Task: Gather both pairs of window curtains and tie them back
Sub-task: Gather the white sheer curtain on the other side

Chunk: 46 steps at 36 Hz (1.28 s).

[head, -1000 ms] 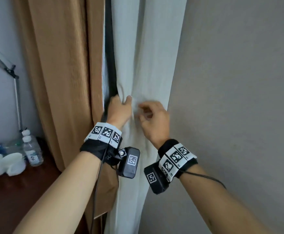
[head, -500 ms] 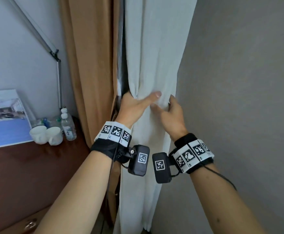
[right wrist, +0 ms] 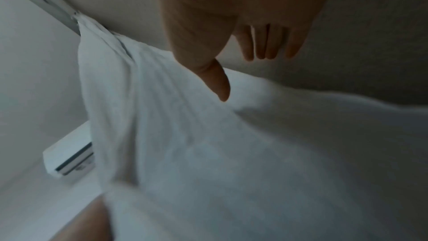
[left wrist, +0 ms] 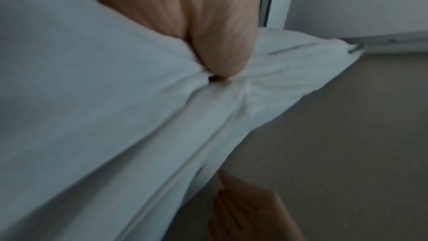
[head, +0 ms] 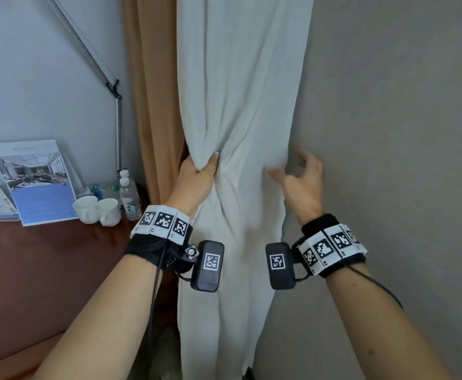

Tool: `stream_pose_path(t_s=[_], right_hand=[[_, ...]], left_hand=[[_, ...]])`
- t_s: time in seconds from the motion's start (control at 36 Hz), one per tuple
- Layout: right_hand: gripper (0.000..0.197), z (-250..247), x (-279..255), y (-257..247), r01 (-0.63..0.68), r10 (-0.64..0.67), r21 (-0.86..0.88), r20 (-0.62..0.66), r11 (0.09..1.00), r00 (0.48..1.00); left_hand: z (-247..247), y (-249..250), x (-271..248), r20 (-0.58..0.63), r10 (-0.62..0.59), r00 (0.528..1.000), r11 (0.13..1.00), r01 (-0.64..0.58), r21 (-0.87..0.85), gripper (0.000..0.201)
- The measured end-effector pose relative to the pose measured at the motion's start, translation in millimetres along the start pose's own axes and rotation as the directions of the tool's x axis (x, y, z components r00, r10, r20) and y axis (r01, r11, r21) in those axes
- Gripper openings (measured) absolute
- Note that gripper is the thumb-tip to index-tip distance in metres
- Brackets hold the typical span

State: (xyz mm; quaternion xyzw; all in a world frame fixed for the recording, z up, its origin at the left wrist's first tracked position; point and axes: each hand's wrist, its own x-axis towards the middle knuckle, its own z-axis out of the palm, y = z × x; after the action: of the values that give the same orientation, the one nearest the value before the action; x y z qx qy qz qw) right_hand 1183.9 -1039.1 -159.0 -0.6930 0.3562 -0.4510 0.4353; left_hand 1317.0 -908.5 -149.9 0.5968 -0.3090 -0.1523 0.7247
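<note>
Grey wall (head: 389, 133); one white curtain (head: 240, 91) bunched in left hand (head: 196, 179); right hand (head: 302, 182) loosely spread, empty.

L hand (head: 196, 178) fingers hidden behind white curtain (head: 238, 105); curtain cut off at 12 & 6 o'clock; wrist views blurred.

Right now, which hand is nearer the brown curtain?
Left. The left hand grips the white curtain right beside the brown curtain; the right hand is at the white curtain's far edge.
</note>
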Motion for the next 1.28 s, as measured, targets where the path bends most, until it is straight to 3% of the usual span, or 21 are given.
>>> stream_pose_path(t_s=[0.11,0.19,0.22,0.25,0.31,0.33,0.36,0.53,0.58,0.64,0.72,0.81,0.89,0.97,1.0,1.03,1.08,1.14,1.17,1.22,1.28], right_hand=[[0.119,10,9,-7,-0.079,0.076,0.017,0.121,0.997,0.990],[0.137,24,9,-13,-0.258,0.195,0.148,0.344,0.955,0.918],[0.133,27,8,-13,-0.307,0.217,0.170,0.408,0.936,0.887],[0.116,30,6,-14,-0.324,0.213,0.184,0.453,0.928,0.866],[0.055,34,-4,-21,-0.233,0.125,0.172,0.481,0.957,0.868],[0.035,37,-13,-27,-0.178,0.084,0.152,0.483,0.972,0.871],[0.029,38,-22,-32,-0.139,0.046,0.150,0.499,0.979,0.865],[0.035,38,-57,-56,0.006,-0.151,0.231,0.615,0.973,0.774],[0.033,33,-52,-58,0.031,-0.159,0.223,0.582,0.974,0.798],[0.032,26,-44,-56,-0.016,-0.126,0.283,0.477,0.959,0.870],[0.047,16,-22,-48,-0.127,0.021,0.424,0.245,0.897,0.969],[0.073,13,2,-29,-0.207,0.170,0.289,0.146,0.935,0.975],[0.110,21,13,-10,-0.291,0.266,0.113,0.198,0.950,0.944],[0.142,36,17,3,-0.403,0.319,0.150,0.396,0.903,0.861],[0.143,42,18,7,-0.441,0.334,0.156,0.450,0.884,0.828],[0.136,46,18,9,-0.460,0.338,0.153,0.487,0.874,0.805],[0.096,51,14,4,-0.422,0.291,0.150,0.520,0.894,0.803],[0.041,53,10,-1,-0.296,0.197,0.143,0.475,0.944,0.858],[0.025,54,7,-3,-0.230,0.155,0.126,0.435,0.965,0.887],[0.009,55,-1,-7,-0.096,0.074,0.047,0.347,0.994,0.935],[0.016,54,-14,-12,0.031,-0.020,-0.033,0.300,0.999,0.954]], left_hand=[[-9,8,-14,0.005,0.037,0.999,0.998,-0.037,-0.047,0.029],[-15,14,-26,0.079,0.068,0.995,0.997,-0.065,-0.048,0.020],[-18,16,-30,0.104,0.068,0.992,0.997,-0.064,-0.040,0.025],[-21,16,-31,0.115,0.058,0.992,0.998,-0.056,-0.027,0.035],[-26,15,-29,0.110,0.042,0.993,0.998,-0.047,0.050,0.051],[-29,14,-28,0.109,0.040,0.993,0.995,-0.050,0.089,0.055],[-30,12,-26,0.120,0.030,0.992,0.992,-0.044,0.119,0.058],[-32,-2,-30,0.212,-0.055,0.976,0.975,0.007,0.220,0.089],[-34,-6,-30,0.197,-0.089,0.976,0.979,0.049,0.199,0.085],[-36,-7,-32,0.184,-0.130,0.974,0.976,0.093,0.197,0.075],[-40,-10,-36,0.154,-0.150,0.977,0.973,0.119,0.196,0.046],[-44,-11,-41,0.108,-0.121,0.987,0.976,0.099,0.196,0.037],[-45,-11,-45,0.069,-0.117,0.991,0.983,0.105,0.153,0.031],[-44,-8,-49,0.037,-0.108,0.993,0.991,0.104,0.087,0.023],[-44,-7,-50,0.053,-0.092,0.994,0.994,0.088,0.064,0.019],[-44,-5,-50,0.083,-0.070,0.994,0.996,0.066,0.053,0.016],[-42,-2,-51,0.130,-0.037,0.991,0.998,0.030,0.054,0.015],[-41,-2,-50,0.163,0.002,0.987,0.997,-0.015,0.077,0.028],[-41,-4,-49,0.177,0.025,0.984,0.995,-0.041,0.091,0.041],[-40,-9,-44,0.189,0.043,0.981,0.994,-0.061,0.090,0.062],[-37,-17,-39,0.200,0.042,0.979,0.991,-0.066,0.116,0.073]])
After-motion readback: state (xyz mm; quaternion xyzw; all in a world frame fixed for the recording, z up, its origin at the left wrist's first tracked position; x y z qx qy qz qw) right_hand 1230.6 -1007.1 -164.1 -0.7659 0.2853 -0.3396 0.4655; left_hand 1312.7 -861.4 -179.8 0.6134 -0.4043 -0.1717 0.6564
